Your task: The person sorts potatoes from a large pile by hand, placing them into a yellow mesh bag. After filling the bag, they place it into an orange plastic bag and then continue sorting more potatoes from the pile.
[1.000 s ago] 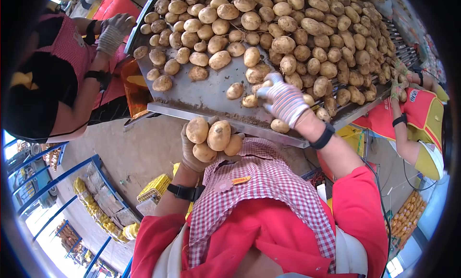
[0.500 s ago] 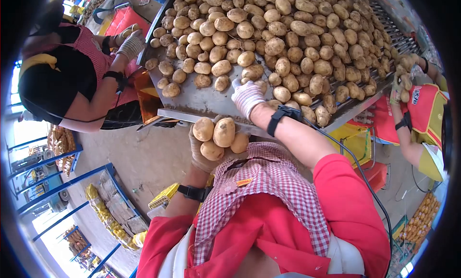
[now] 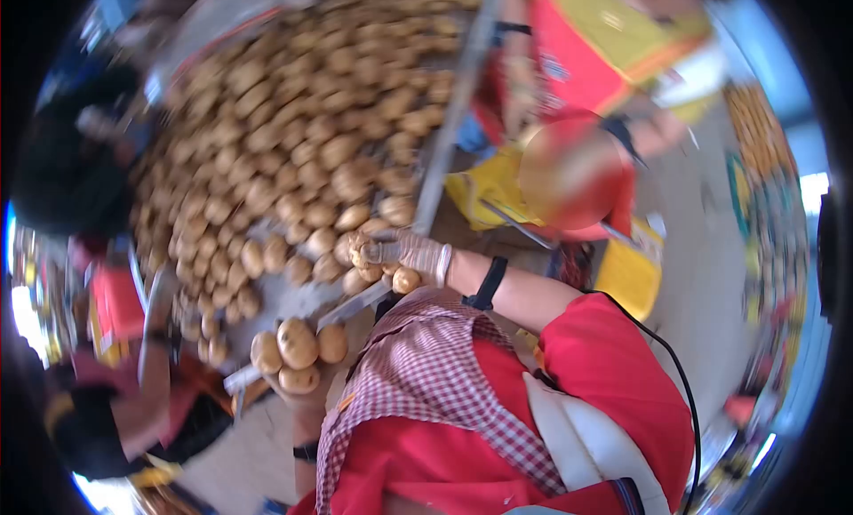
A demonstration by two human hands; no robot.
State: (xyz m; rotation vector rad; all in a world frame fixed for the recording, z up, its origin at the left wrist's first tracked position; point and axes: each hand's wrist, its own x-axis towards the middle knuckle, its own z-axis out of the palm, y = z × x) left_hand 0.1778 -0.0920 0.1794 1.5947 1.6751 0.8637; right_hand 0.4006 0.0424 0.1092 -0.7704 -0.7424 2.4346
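Observation:
Several potatoes (image 3: pixel 297 343) rest in a cluster in my left hand (image 3: pixel 306 399), which cups them from below beside the front edge of the metal table. Most of its fingers are hidden beneath them. My right hand (image 3: pixel 409 251), in a pale striped glove, is closed on a knobbly potato (image 3: pixel 361 248) at the near edge of the heap. More potatoes lie just under and beside that hand, one of them a small round potato (image 3: pixel 406 279) close below its wrist. A large heap of potatoes (image 3: pixel 293 151) spreads over the table beyond both hands.
The metal table's rail (image 3: pixel 455 115) runs along the heap's right side. Across it, a co-worker in a red and yellow apron (image 3: pixel 586 44) stands near a yellow crate (image 3: pixel 489 191). Another person's forearm (image 3: pixel 155 373) is at the left. A yellow container (image 3: pixel 631 271) stands on the floor.
My view has swung to the right and blurred, so the heap sits further left. My right hand, earlier over the table with fingers spread, is now closed on a potato. My left hand keeps its potatoes.

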